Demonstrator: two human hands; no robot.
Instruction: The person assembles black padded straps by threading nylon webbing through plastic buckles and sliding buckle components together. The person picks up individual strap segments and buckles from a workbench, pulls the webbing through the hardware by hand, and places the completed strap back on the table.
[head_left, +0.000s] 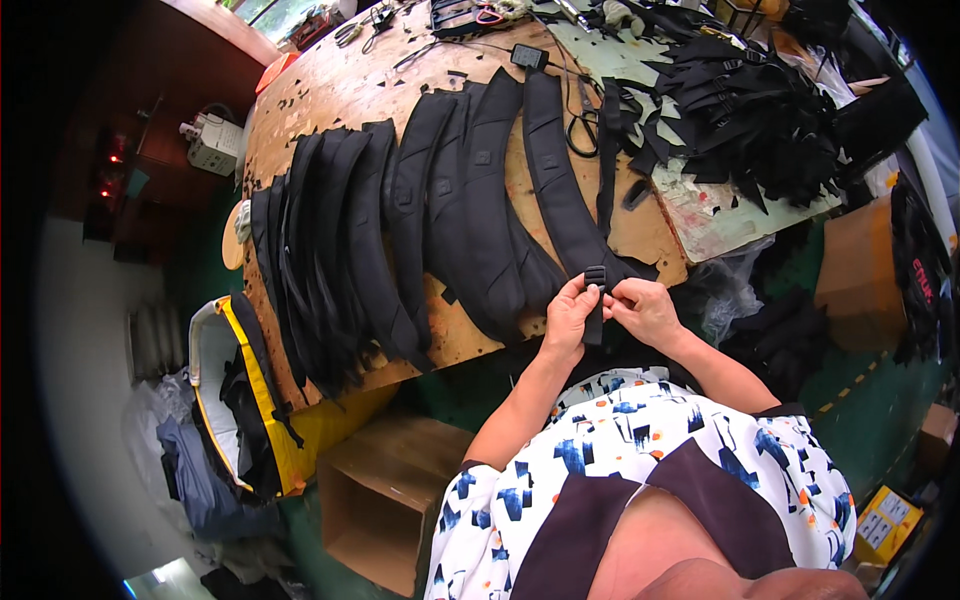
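At the table's near edge, both of my hands are together around a black plastic strap buckle [595,274]. My left hand [567,318] pinches the buckle from the left, its thumb just under it. A short black webbing strap [594,328] hangs down from the buckle between my hands. Beside it my right hand [645,312] is closed, fingertips pressed on the webbing; exactly what they grip is partly hidden. Just beyond my hands lies a curved black padded shoulder strap [556,175], its near end reaching the buckle.
Several more padded shoulder straps [408,200] lie in overlapping rows on the wooden table [325,95]. Scissors [582,133] and a black adapter [529,57] lie farther off. Black fabric pieces [750,120] heap at far right. Cardboard boxes [375,520] and a yellow-edged bag [262,400] stand below.
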